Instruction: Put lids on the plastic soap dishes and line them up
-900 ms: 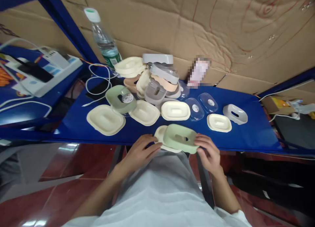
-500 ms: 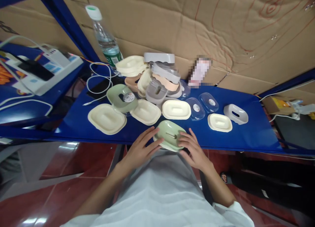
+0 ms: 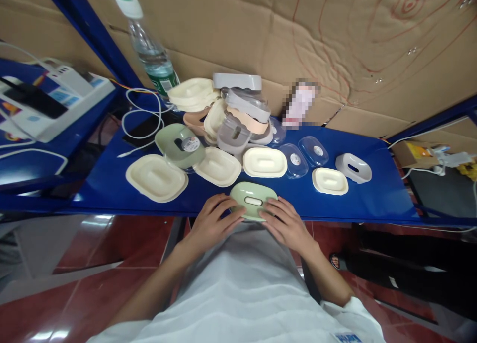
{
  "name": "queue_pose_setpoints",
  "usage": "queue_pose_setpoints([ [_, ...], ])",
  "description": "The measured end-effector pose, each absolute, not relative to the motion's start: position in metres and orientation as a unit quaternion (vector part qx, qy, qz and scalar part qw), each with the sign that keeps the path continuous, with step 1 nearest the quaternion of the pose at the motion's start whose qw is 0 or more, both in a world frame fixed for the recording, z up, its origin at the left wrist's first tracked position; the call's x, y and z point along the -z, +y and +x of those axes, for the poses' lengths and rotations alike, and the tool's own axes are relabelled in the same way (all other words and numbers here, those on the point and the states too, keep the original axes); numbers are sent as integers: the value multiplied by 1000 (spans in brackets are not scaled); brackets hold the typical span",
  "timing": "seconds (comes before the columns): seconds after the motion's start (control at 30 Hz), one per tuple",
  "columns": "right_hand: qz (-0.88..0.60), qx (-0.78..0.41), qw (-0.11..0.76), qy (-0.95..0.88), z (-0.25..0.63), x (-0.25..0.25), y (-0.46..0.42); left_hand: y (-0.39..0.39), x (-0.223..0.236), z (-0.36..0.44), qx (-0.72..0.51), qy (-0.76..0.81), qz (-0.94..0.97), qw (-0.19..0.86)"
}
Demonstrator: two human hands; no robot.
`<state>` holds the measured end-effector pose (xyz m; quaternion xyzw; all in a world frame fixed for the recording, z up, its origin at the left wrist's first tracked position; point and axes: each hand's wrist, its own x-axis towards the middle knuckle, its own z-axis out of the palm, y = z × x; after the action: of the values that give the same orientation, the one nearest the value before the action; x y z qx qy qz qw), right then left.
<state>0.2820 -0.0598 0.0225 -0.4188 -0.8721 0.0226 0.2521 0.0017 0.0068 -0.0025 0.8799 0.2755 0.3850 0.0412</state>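
A light green soap dish lies at the front edge of the blue table, between my two hands. Through its oval slot shows a cream ridge, apparently of a cream base beneath the dish. My left hand grips the dish's left end, with fingertips over its rim. At the right end, the fingers of my right hand press on the rim. Just beyond the dish lie a cream tray and another cream tray. A second green soap dish with a round label rests farther left.
Behind is a pile of grey, peach and cream dish parts. Clear lids, a small cream tray and a grey dish lie to the right. A water bottle and white cable are at back left.
The green dish has settled flatter, and the cream ridge now shows through its slot. My right hand has shifted slightly inward along the rim. The view has moved a little.
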Motion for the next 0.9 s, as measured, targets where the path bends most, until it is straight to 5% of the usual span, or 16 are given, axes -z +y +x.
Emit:
queue_pose_setpoints([
  [0.13, -434, 5, 266, -861, 312, -36, -47, 5, 0, 4, -376, 292, 878, 53],
  [0.27, -607, 77, 286, -737, 385, -59, -2, 6, -3, 3, -352, 280, 888, 92],
  [0.5, -764, -9, 59, -642, 459, -53, 87, 7, -3, 1, -347, 270, 891, 116],
  [0.7, -712, -14, 188, -676, 454, -56, 86, 7, 0, 3, -382, 279, 873, 122],
  [0.9, -664, 49, 362, -653, 401, -73, -20, 8, 4, 4, -408, 284, 860, 114],
])
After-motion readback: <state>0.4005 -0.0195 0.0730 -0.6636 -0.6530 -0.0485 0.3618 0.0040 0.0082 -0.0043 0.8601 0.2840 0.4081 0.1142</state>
